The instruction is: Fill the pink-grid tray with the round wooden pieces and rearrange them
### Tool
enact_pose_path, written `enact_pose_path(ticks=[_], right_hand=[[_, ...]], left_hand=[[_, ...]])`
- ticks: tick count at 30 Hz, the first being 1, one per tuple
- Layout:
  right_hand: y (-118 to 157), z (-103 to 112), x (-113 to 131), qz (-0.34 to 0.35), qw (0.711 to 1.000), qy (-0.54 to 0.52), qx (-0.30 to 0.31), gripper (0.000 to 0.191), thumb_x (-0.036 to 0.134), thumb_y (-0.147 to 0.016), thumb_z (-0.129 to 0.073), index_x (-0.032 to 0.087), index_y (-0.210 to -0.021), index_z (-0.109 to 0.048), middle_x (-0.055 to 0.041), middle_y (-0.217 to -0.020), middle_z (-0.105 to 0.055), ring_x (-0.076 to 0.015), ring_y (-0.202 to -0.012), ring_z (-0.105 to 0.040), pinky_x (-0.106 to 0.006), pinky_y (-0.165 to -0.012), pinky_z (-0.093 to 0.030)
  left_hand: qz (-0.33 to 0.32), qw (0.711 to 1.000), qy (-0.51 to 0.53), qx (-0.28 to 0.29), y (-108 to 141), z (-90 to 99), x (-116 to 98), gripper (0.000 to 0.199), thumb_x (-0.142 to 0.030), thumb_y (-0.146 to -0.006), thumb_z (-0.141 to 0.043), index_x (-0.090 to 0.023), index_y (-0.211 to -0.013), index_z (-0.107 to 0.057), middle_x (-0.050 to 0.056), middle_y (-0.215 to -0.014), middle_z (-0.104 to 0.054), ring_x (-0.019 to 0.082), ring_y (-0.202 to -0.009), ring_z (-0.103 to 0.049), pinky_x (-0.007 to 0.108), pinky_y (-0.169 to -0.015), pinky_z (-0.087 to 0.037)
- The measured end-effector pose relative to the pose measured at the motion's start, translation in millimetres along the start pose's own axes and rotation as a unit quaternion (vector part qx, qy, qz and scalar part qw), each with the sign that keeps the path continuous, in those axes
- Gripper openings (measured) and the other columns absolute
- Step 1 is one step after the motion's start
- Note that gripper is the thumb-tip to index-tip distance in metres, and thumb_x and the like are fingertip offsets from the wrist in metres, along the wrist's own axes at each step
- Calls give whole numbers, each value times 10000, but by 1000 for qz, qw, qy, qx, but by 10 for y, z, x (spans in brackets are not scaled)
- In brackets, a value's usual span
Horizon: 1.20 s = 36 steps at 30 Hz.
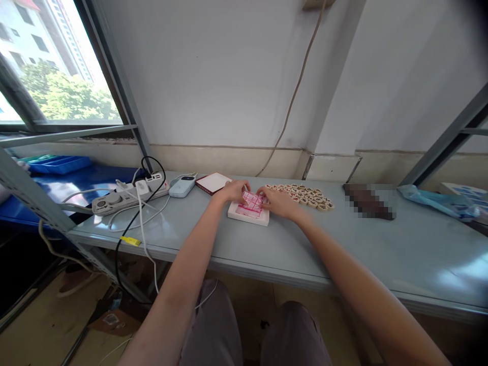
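Where it shows, the pale sheet (252,201) bears crossing pink lines.

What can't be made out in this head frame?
Head view: markings on the beige discs, too small to read; exact count, partly blocked by the right hand.
Head view: inside of the white box, covered by the red-lined sheet.
Head view: brown object, pixelated.
Head view: left hand's fingertip contact, too small to confirm.

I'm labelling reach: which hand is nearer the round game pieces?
Right. The right hand is by the left end of the round game pieces, partly covering them in view; the left hand is farther off, across the red-lined sheet.
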State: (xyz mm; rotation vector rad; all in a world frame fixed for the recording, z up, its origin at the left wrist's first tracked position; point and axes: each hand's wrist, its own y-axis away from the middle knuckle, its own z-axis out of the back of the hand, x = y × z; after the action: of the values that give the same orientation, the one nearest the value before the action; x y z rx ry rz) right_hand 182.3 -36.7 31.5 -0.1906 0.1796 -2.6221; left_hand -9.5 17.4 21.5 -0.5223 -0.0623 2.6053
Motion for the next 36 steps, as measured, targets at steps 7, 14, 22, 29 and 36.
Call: enact_pose_path(ticks=[7, 14, 22, 29, 36], right_hand=[[15, 6, 9, 0, 1000, -3, -11, 279, 174, -765, -472, 198, -1043, -472, -76, -1043, -622, -201, -889, -576, -288, -721, -374], [1, -26, -34, 11, 1000, 4, -18, 180, 193, -785, -477, 187, -955, -534, -68, -1026, -610, -190, -891, -569, -275, -721, -381], [-14, -27, -30, 1, 999, 48, 13, 179, 240, -819, -462, 214, -878, -629, -37, -983, -617, -163, -847, -580, -242, -671, -382], [-24, -62, -55, 10, 997, 75, -9, 183, 275, -800, -509, 221, -906, -649, -57, -1046, -555, -162, -839, -572, -234, -611, -380], [-18, -78, -54, 1, 998, 63, -8, 208, 270, -795, -517, 219, -942, -656, -66, -1022, -546, -170, -854, -565, -239, -646, -388]], left_hand=[[26, 999, 29, -7, 34, 51, -49, 208, -395, -698, -610, -201, -772, -614, 10, -781, -628, 169, -736, -546, 280, -697, -373], [27, 999, 30, -19, 63, 62, -49, 137, -320, -670, -645, -188, -702, -630, 17, -780, -644, 165, -736, -557, 255, -645, -381], [12, 999, -16, -45, 31, 10, -22, 191, -178, -642, -650, -203, -827, -611, -12, -779, -640, 145, -726, -578, 237, -623, -374], [23, 996, -70, -48, 37, -12, 9, 343, -221, -666, -663, -223, -986, -539, -17, -795, -616, 181, -837, -560, 271, -713, -359], [64, 995, -76, -21, 79, 30, 0, 439, -300, -681, -657, -229, -1094, -525, 40, -969, -573, 239, -1039, -469, 286, -792, -369]])
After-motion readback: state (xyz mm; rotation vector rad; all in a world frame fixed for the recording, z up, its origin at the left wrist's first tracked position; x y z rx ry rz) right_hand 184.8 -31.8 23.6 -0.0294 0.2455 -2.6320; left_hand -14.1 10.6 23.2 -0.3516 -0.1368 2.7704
